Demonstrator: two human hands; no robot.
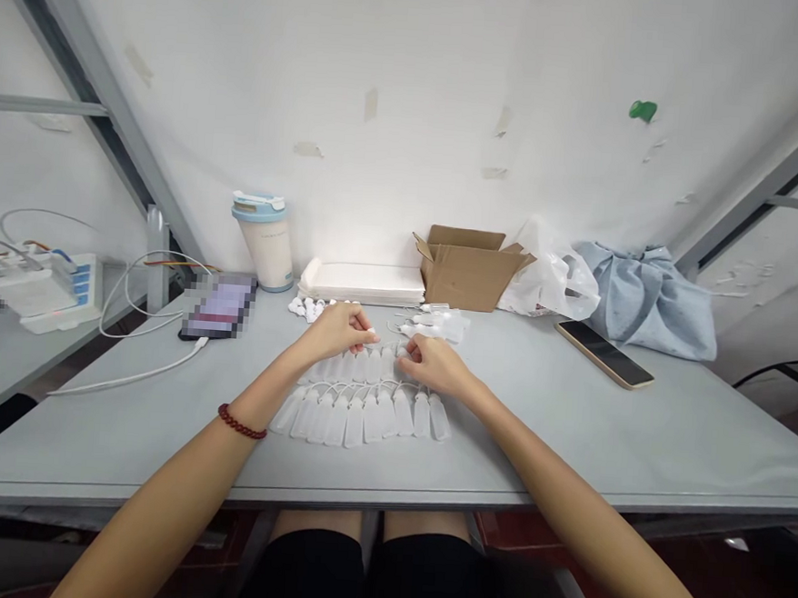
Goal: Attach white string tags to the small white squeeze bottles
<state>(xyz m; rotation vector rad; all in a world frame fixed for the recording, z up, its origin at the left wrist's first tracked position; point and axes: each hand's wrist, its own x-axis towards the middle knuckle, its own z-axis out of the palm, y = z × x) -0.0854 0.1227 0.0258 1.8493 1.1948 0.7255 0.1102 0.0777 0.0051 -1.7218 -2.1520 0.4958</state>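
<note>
Rows of translucent white tag-like plastic pieces (355, 422) with thin white cords lie fanned out on the grey table (498, 452). My left hand (339, 329) is over the back row, thumb and fingers pinched together at a small white bit too small to name. Just across from it, my right hand (436, 365) has its fingers closed by the right end of that row; what they grip is hidden. Behind my right hand are a few loose white pieces with cords (438, 322). Small white parts (309, 308) sit in a pile behind my left hand.
Along the wall stand a cup (264, 242), a stack of white sheets (365, 282), a cardboard box (473, 272), a plastic bag (551, 273) and a blue cloth bag (649, 298). One phone (221, 307) with a cable is left; another phone (604, 352) is right.
</note>
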